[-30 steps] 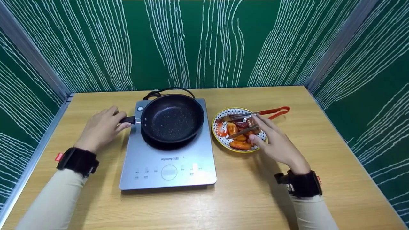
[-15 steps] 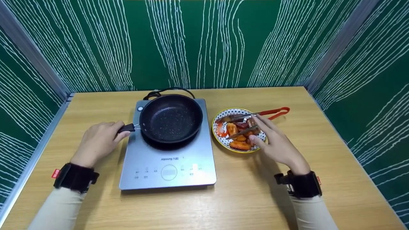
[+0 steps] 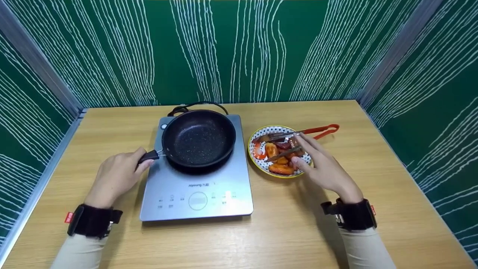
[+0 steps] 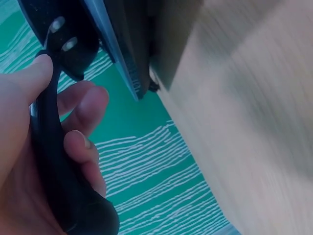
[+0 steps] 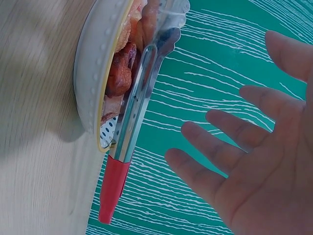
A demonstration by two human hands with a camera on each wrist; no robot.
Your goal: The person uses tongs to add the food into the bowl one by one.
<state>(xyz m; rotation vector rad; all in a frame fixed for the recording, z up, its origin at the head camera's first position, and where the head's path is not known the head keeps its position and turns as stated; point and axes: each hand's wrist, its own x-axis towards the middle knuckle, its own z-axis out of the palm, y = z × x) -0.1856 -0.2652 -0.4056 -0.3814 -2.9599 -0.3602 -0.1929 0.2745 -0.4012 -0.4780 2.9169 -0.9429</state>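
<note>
My left hand (image 3: 115, 175) grips the black handle (image 4: 54, 147) of a dark, speckled frying pan (image 3: 199, 140). The pan is over the silver induction cooker (image 3: 198, 179); whether its base touches the cooktop I cannot tell. To the right, my right hand (image 3: 325, 168) hovers at the near right side of a dotted plate (image 3: 267, 130). Its fingers are spread and hold nothing in the right wrist view. Metal tongs with red handles (image 5: 113, 188) lie across the plate, on several glossy orange and brown food pieces (image 3: 281, 169).
A black power cord (image 3: 203, 102) loops behind the cooker. The wooden table (image 3: 287, 231) extends in front of and beside the cooker and plate. Green walls (image 3: 224, 56) with white lines enclose the back and sides, with metal posts (image 3: 396, 52) at the corners.
My left hand has come nearer to me, swinging the pan's handle toward the front. The pan has shifted slightly left. My right hand, the plate and the tongs have stayed put.
</note>
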